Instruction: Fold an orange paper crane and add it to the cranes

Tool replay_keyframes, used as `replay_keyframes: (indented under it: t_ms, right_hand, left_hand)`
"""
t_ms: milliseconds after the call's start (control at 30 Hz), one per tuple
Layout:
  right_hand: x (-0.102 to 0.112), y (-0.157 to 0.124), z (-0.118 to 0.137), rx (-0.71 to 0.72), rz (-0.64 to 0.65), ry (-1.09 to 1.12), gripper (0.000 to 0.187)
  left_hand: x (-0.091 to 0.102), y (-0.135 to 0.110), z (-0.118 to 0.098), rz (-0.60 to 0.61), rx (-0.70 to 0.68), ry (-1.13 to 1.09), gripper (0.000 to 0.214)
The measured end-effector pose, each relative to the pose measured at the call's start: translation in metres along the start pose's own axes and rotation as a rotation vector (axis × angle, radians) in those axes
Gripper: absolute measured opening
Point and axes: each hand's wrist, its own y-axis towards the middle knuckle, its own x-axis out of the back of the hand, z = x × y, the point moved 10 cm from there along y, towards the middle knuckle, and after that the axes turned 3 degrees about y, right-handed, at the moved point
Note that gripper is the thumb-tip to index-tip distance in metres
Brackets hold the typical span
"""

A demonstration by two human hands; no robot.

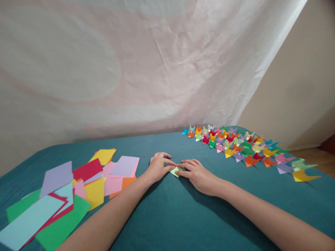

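Observation:
A small piece of light green origami paper (175, 172), folded into a pointed shape, lies on the teal tablecloth (167, 216) between my hands. My left hand (159, 166) holds its left side, thumb and forefinger closed at the edge. From the right, my right hand (200, 176) grips the same paper with its fingertips, thumb low and forefinger above. Both hands rest close to the cloth, and their fingers cover part of the paper, so its exact folds are hard to make out.
Loose coloured paper sheets (87, 169) overlap in a spread pile at the left, partly beside my left forearm. Rows of small folded paper birds (230, 151) stand along the table's right side. A pale patterned cloth (146, 62) hangs behind the table's back edge.

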Motion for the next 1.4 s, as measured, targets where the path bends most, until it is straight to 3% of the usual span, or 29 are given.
replay_keyframes:
  t_ms: [200, 800, 1000, 1200, 1400]
  right_hand:
    - [0.000, -0.003, 0.001, 0.043, 0.036, -0.012, 0.044]
    - [0.004, -0.010, 0.007, 0.118, 0.197, 0.042, 0.073]
    - [0.002, -0.013, -0.005, 0.112, 0.139, 0.100, 0.063]
    - [0.003, -0.012, -0.020, 0.040, -0.065, 0.187, 0.055]
    - [-0.003, -0.009, -0.012, 0.062, -0.020, 0.061, 0.052]
  left_hand:
    - [0.001, 0.000, -0.001, -0.005, -0.006, 0.000, 0.012]
    - [0.001, 0.000, -0.001, -0.018, -0.013, -0.009, 0.012]
    - [0.001, 0.000, 0.000, -0.009, 0.006, -0.006, 0.012]
    - [0.002, -0.001, -0.002, -0.007, -0.001, -0.012, 0.012]
    - [0.003, -0.003, -0.003, -0.006, 0.003, -0.005, 0.014]
